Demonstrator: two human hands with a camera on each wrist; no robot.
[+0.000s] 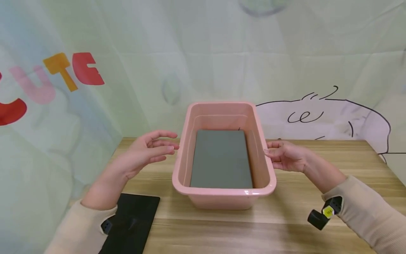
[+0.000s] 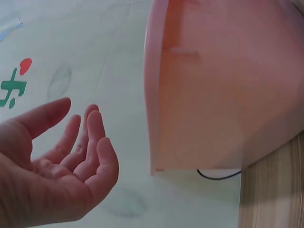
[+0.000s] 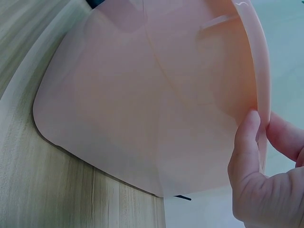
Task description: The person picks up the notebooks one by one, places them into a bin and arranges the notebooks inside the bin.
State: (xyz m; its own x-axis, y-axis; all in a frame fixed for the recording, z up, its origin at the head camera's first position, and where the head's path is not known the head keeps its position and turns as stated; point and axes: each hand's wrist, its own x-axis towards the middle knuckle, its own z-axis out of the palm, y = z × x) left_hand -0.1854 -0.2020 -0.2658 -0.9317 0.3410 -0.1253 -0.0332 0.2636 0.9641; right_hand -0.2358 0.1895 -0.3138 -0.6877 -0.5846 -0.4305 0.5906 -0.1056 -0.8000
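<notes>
A pink rectangular plastic basin (image 1: pixel 224 191) stands on the wooden table, its rim facing up. Inside it lies a flat, dark grey rectangular thing (image 1: pixel 221 158); its exact kind cannot be told. Beside the basin's right edge, my right hand (image 1: pixel 287 155) pinches the rim between thumb and fingers, as the right wrist view shows with the thumb (image 3: pixel 247 137) below the lip. My left hand (image 1: pixel 142 151) hovers at the left side, palm toward the basin and fingers loosely bent. In the left wrist view a gap separates those fingers (image 2: pixel 108 156) from the basin wall (image 2: pixel 213 104).
A black flat mat or panel (image 1: pixel 136 218) lies on the table at the front left, partly under the left forearm. Behind the wooden table (image 1: pixel 317 201) hangs a pale green printed cloth (image 1: pixel 152 70), which also runs along the left side.
</notes>
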